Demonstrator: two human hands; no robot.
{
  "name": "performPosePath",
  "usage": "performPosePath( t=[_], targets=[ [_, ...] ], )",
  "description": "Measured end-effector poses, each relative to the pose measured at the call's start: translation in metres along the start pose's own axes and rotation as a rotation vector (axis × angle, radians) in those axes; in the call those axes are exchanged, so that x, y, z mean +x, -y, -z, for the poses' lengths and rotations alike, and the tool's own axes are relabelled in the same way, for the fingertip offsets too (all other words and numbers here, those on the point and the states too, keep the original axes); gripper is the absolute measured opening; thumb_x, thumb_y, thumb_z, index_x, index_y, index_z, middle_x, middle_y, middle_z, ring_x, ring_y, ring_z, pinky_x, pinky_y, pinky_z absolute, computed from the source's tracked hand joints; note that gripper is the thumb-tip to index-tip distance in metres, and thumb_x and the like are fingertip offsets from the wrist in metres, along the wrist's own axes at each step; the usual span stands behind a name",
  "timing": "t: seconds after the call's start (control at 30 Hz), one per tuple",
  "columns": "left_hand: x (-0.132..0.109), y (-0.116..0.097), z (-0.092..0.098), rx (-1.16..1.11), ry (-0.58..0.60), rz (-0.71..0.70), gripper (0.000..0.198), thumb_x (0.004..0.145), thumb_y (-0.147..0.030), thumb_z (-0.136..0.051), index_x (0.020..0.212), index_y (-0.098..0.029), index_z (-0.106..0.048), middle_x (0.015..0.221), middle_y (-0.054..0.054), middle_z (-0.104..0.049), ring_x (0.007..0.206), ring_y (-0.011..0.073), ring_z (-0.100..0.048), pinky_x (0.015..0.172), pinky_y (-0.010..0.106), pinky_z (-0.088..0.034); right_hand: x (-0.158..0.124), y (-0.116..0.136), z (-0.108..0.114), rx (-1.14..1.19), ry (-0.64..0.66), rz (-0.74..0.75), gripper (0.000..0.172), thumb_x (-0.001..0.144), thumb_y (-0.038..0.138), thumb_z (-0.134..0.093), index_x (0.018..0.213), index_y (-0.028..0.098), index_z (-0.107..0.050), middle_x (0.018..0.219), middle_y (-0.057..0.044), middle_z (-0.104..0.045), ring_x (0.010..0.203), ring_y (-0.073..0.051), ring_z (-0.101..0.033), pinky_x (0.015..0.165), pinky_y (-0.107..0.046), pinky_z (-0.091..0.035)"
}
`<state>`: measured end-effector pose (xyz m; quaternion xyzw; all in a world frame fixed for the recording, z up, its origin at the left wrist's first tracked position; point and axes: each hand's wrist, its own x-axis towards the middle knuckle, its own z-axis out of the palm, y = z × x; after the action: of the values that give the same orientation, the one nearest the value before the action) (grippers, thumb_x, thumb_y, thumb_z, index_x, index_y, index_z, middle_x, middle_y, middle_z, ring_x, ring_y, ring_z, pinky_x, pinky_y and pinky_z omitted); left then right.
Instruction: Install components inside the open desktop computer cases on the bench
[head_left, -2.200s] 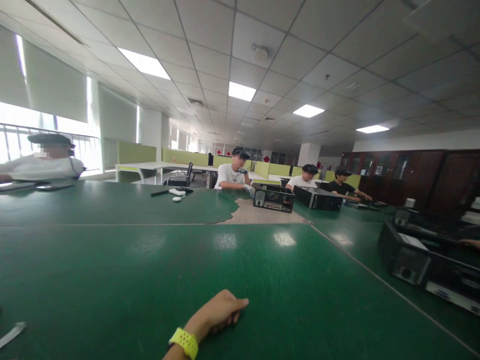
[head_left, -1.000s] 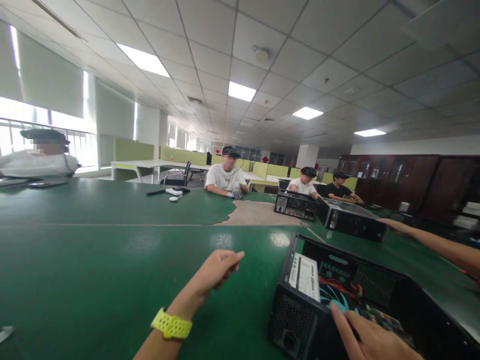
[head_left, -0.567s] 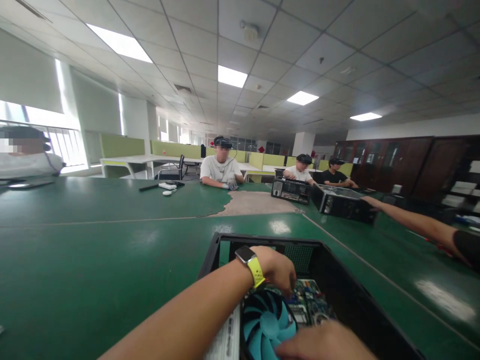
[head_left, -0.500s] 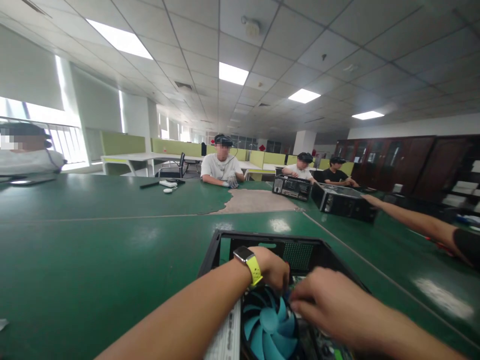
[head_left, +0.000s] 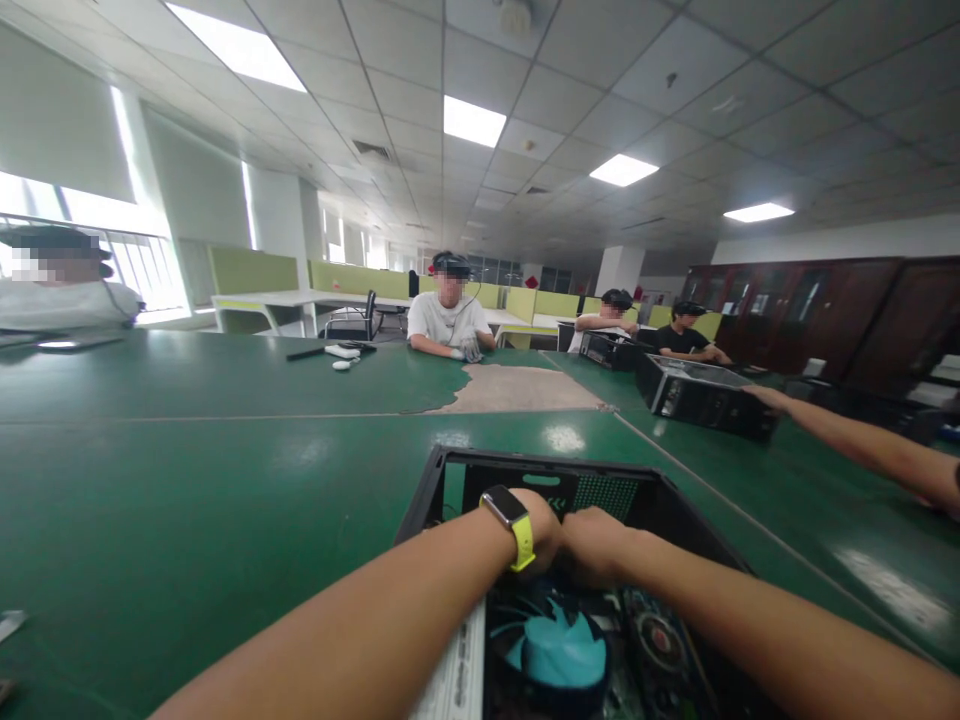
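Observation:
An open black computer case (head_left: 547, 465) lies in front of me on the table. Both my hands reach down into it, close together beyond the turquoise-bladed cooling fan (head_left: 566, 648). My left hand (head_left: 544, 528), below a watch (head_left: 506, 508) with a yellow strap, is curled with its fingertips hidden inside the case. Just to its right my right hand (head_left: 596, 542) is bent closed, fingers pointing down. What either hand grips cannot be made out. A round component with a reddish centre (head_left: 661, 640) sits right of the fan, and a pale slotted metal box (head_left: 459, 665) is at the left.
The green table (head_left: 187, 500) has a worn bare patch (head_left: 525, 388). Another computer case (head_left: 697, 395) stands at the right, touched by a co-worker's hand (head_left: 769, 398). A person (head_left: 450, 315) sits opposite. Small white items (head_left: 343, 355) lie at the far left.
My right hand has moved forward and left, close beside my left hand, deeper over the case. The fan looks to be at a different angle. A co-worker's case at the back has shifted.

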<state>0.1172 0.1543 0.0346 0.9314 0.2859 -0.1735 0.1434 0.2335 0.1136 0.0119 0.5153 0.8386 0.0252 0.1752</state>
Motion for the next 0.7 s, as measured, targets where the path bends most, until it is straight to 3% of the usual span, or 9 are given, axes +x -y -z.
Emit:
performPosePath(
  t=[0.1, 0.23, 0.37, 0.57, 0.7],
  targets=[
    [0.005, -0.006, -0.010, 0.174, 0.106, 0.085, 0.015, 0.052, -0.010, -0.068, 0.067, -0.010, -0.072, 0.079, 0.018, -0.070, 0.075, 0.0328, -0.064, 0.070, 0.041, -0.049, -0.003, -0.005, 0.006, -0.032, -0.009, -0.022, 0.021, 0.068, 0.023, -0.054, 0.081, 0.017, -0.069, 0.086, -0.014, -0.069, 0.082, -0.032, -0.065, 0.069, -0.040, -0.051],
    [0.002, -0.016, -0.013, 0.303, 0.210, 0.091, 0.030, 0.062, -0.014, -0.061, 0.091, -0.010, -0.072, 0.091, 0.017, -0.070, 0.082, 0.0306, -0.064, 0.072, 0.038, -0.049, -0.008, -0.014, 0.008, -0.033, -0.002, -0.059, 0.022, 0.067, 0.021, -0.052, 0.081, 0.019, -0.070, 0.086, -0.013, -0.069, 0.083, -0.030, -0.065, 0.066, -0.037, -0.051],
    [-0.003, -0.021, -0.010, 0.349, 0.202, 0.076, 0.039, 0.069, -0.016, -0.055, 0.104, -0.008, -0.067, 0.100, 0.018, -0.068, 0.086, 0.0294, -0.064, 0.070, 0.037, -0.049, -0.008, -0.018, 0.003, 0.002, 0.022, -0.101, 0.022, 0.062, 0.024, -0.056, 0.080, 0.022, -0.069, 0.085, -0.010, -0.069, 0.080, -0.029, -0.065, 0.063, -0.035, -0.050],
    [-0.001, -0.020, -0.010, 0.310, 0.217, 0.074, 0.034, 0.066, -0.019, -0.059, 0.097, -0.009, -0.070, 0.090, 0.017, -0.070, 0.077, 0.0283, -0.065, 0.068, 0.037, -0.049, -0.007, -0.013, -0.001, 0.034, 0.059, -0.142, 0.025, 0.059, 0.024, -0.059, 0.082, 0.024, -0.070, 0.087, -0.007, -0.069, 0.083, -0.027, -0.065, 0.062, -0.031, -0.049],
    [0.005, -0.016, -0.015, 0.249, 0.158, 0.101, 0.025, 0.062, -0.020, -0.065, 0.085, -0.013, -0.073, 0.083, 0.013, -0.071, 0.072, 0.0255, -0.064, 0.070, 0.035, -0.049, -0.015, -0.011, 0.021, 0.033, 0.072, -0.152, 0.028, 0.058, 0.031, -0.066, 0.084, 0.020, -0.070, 0.088, -0.010, -0.069, 0.082, -0.029, -0.065, 0.063, -0.033, -0.049]
  ],
)
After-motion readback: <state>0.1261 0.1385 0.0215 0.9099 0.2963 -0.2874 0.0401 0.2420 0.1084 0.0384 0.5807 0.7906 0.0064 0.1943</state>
